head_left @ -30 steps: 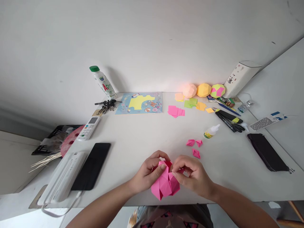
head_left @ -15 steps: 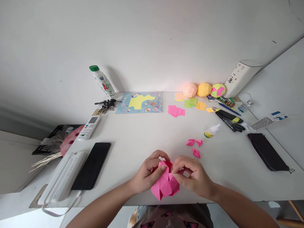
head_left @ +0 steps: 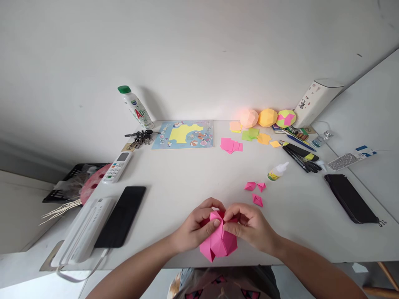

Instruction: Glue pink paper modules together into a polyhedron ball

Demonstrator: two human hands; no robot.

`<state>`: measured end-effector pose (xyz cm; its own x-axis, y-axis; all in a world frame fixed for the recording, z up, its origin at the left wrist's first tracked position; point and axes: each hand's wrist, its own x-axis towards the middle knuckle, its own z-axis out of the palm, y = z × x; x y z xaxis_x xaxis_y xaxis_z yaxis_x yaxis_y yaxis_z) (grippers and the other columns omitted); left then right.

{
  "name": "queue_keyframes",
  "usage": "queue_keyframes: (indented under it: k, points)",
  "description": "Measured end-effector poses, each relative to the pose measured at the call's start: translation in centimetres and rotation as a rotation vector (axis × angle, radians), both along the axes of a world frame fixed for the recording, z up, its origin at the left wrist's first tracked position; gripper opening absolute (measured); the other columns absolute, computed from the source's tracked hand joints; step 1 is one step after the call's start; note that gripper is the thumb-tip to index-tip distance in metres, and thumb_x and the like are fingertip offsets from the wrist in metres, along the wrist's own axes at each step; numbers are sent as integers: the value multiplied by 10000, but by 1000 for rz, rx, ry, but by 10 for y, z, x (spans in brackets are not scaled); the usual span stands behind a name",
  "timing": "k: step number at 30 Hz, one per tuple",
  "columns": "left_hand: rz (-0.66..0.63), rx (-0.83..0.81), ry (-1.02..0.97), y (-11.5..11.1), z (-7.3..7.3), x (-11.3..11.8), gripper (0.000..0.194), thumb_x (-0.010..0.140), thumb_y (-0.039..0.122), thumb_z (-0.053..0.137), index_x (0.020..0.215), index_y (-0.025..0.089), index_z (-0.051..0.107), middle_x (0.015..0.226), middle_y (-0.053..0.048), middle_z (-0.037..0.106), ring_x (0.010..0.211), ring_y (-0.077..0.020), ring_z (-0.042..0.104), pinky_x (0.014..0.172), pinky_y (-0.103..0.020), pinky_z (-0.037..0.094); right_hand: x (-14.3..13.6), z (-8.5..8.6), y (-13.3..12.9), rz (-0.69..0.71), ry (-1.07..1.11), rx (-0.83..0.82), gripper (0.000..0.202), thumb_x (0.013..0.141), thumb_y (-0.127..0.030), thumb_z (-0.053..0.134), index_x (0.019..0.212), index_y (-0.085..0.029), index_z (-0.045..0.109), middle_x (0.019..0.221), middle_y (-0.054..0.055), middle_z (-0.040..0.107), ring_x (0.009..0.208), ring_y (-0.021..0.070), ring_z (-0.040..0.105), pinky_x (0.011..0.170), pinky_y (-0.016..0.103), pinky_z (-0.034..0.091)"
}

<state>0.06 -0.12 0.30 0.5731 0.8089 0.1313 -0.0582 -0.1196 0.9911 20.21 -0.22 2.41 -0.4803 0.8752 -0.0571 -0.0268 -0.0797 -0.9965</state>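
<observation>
You have the pink folded-paper ball [head_left: 220,245] in both hands, low over the near edge of the table [head_left: 174,178], right in front of your body. Your left hand [head_left: 197,226] grips it from the left: the thumb lies flat on the front facets while the fingers curl over the far side, so the paper is clamped between them. Your right hand [head_left: 253,226] comes in from the right, with thumb and forefinger pinching the ball's upper right edge close to your left thumb; its other fingers are curled, and you cannot tell from here whether they touch the paper. The ball's top, between your hands, shows a darker pink inside. Just beyond your right hand lie three small pink folded pieces [head_left: 257,200], two side by side and one nearer you. Past them a small white-nozzled bottle [head_left: 277,171] with a yellow and green label sits on the table. Farther back you have a fanned stack of pink paper [head_left: 230,145], with green sheets [head_left: 250,134] and orange sheets [head_left: 264,139] near it. Against the wall stand three faceted balls in a row: a peach one [head_left: 248,119], a yellow-orange one [head_left: 268,118] and a yellow-green one with pink patches [head_left: 286,119]. Over to your left, a black phone [head_left: 121,216] lies beside a long white device [head_left: 85,232].
</observation>
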Motion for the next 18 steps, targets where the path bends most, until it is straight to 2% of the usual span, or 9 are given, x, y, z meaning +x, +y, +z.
queue_keyframes:
  k: [3, 7, 11, 18]
  points:
    - [26, 12, 13, -1, 1, 0, 320, 981, 382, 482, 848, 144, 650, 1024, -96, 550, 908, -183, 575, 808, -320, 483, 1, -4, 2, 18, 80, -116, 204, 798, -347, 750, 858, -178, 653, 744, -12, 591, 634, 96, 517, 568, 210, 423]
    - [53, 21, 33, -2, 1, -1, 332, 975, 391, 490, 821, 141, 644, 1017, -97, 552, 910, -182, 579, 802, -311, 484, 3, -5, 4, 43, 132, -185, 249, 830, -406, 717, 904, -177, 648, 732, -20, 588, 621, 83, 511, 554, 196, 413]
    - [88, 14, 42, -2, 0, -1, 356, 973, 406, 487, 792, 140, 637, 1020, -99, 555, 920, -186, 585, 807, -311, 487, 7, -4, 5, 68, 84, -242, 260, 823, -388, 728, 966, -189, 639, 871, 14, 643, 744, 111, 582, 637, 219, 473]
    - [98, 11, 51, -2, -1, -1, 343, 976, 391, 486, 812, 136, 646, 1029, -100, 555, 905, -175, 584, 800, -302, 482, 7, -4, 4, 31, 47, -212, 224, 795, -335, 752, 911, -189, 628, 848, -3, 631, 734, 102, 571, 663, 220, 485]
